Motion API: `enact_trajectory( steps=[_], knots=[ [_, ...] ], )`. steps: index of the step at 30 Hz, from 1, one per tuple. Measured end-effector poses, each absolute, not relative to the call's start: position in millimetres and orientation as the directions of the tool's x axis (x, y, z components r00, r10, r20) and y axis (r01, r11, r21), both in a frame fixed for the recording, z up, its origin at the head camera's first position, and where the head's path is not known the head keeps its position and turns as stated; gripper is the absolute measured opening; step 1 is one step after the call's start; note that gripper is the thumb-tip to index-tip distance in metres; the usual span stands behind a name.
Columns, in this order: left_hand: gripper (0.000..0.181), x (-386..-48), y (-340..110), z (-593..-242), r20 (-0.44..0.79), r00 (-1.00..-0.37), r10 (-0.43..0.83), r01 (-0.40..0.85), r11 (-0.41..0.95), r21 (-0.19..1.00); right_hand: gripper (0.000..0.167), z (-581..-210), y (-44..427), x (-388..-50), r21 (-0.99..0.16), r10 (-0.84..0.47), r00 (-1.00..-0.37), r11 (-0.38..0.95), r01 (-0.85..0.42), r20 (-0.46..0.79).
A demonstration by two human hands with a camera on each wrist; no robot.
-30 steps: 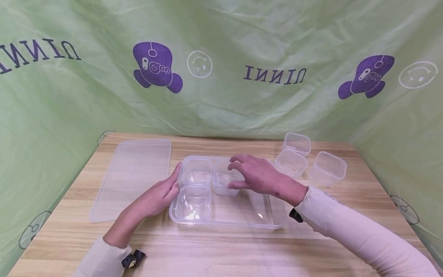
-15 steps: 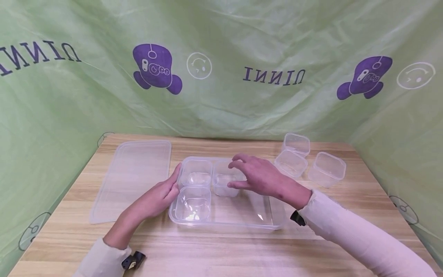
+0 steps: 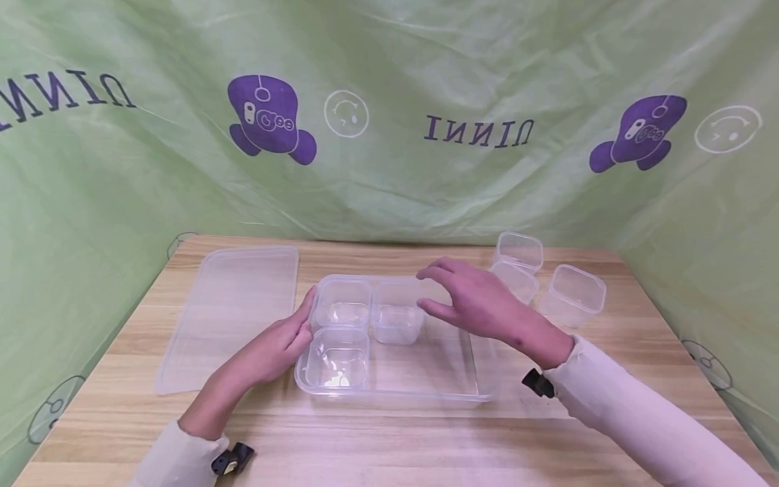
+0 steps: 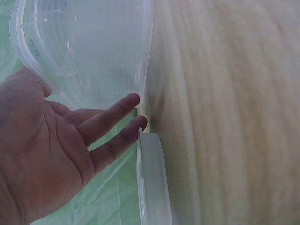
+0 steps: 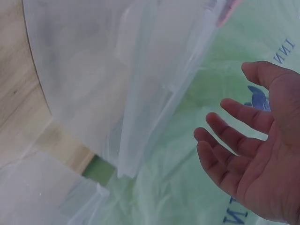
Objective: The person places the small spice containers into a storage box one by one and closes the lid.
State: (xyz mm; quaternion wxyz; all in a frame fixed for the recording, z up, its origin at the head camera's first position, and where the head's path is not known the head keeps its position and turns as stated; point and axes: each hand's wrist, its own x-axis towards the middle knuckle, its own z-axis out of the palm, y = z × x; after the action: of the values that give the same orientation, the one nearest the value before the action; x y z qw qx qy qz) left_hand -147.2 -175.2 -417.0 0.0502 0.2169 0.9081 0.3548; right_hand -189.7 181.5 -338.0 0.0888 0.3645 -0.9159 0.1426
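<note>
In the head view, a large clear tub (image 3: 395, 396) sits at the centre of the frame on a wood-grain desk (image 3: 365, 446). Inside it stand three small clear boxes: one in the upper left corner (image 3: 345, 294), one below it in the lower left (image 3: 337, 345), and one just right of the first (image 3: 397, 321). The left hand (image 3: 276, 348) is at the tub's left wall; the left wrist view shows its fingers extended and slightly apart, though how firmly they touch cannot be told. The right hand (image 3: 477, 301) is above the tub's upper right part, fingers loosely bent, thumb well apart from them, holding nothing.

Right of the tub, toward the upper right of the desk, are three more small boxes: a rear box (image 3: 520, 249), a front box (image 3: 516, 281) partly behind the right hand, and a right-hand box (image 3: 575, 294). A flat translucent lid (image 3: 234, 318) lies left of the tub. Green cloth (image 3: 389, 203) with purple figures fills the upper frame. Each pale sleeve has a black device beside its cuff.
</note>
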Motion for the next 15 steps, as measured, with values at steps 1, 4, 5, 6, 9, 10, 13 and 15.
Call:
enact_trajectory(
  steps=[1, 4, 5, 6, 9, 10, 13, 15],
  knots=[
    [0.065, -147.0, -175.4, -417.1, 0.062, -0.901, 0.429, 0.358, 0.655, 0.665, 0.044, -336.9, 183.6, -189.3, -0.199, -0.633, -0.725, 0.700, -0.686, 0.272],
    [0.065, -146.6, -175.6, -417.3, 0.060, -0.902, 0.428, 0.357, 0.658, 0.663, 0.045, -334.5, 191.6, -187.9, -0.209, -0.602, -0.747, 0.721, -0.661, 0.282],
    [0.065, -146.5, -175.6, -417.4, 0.059, -0.902, 0.427, 0.356, 0.660, 0.662, 0.045, -334.0, 194.4, -187.6, -0.213, -0.594, -0.753, 0.727, -0.653, 0.284],
    [0.065, -146.3, -175.7, -417.5, 0.058, -0.903, 0.427, 0.355, 0.662, 0.660, 0.045, -333.5, 197.0, -187.4, -0.217, -0.584, -0.760, 0.733, -0.645, 0.286],
    [0.065, -146.0, -175.9, -417.5, 0.056, -0.904, 0.424, 0.353, 0.666, 0.657, 0.044, -333.8, 204.6, -187.3, -0.222, -0.567, -0.766, 0.740, -0.635, 0.303],
    [0.065, -145.9, -176.1, -417.5, 0.056, -0.905, 0.423, 0.352, 0.667, 0.656, 0.043, -334.6, 207.1, -187.2, -0.222, -0.562, -0.765, 0.740, -0.635, 0.313],
    [0.065, -146.0, -176.4, -417.9, 0.058, -0.905, 0.422, 0.353, 0.667, 0.656, 0.040, -337.6, 213.6, -187.4, -0.217, -0.553, -0.757, 0.738, -0.639, 0.347],
    [0.066, -146.1, -176.7, -418.3, 0.059, -0.905, 0.422, 0.353, 0.665, 0.659, 0.039, -339.9, 217.7, -187.6, -0.217, -0.547, -0.756, 0.739, -0.638, 0.361]
  ],
)
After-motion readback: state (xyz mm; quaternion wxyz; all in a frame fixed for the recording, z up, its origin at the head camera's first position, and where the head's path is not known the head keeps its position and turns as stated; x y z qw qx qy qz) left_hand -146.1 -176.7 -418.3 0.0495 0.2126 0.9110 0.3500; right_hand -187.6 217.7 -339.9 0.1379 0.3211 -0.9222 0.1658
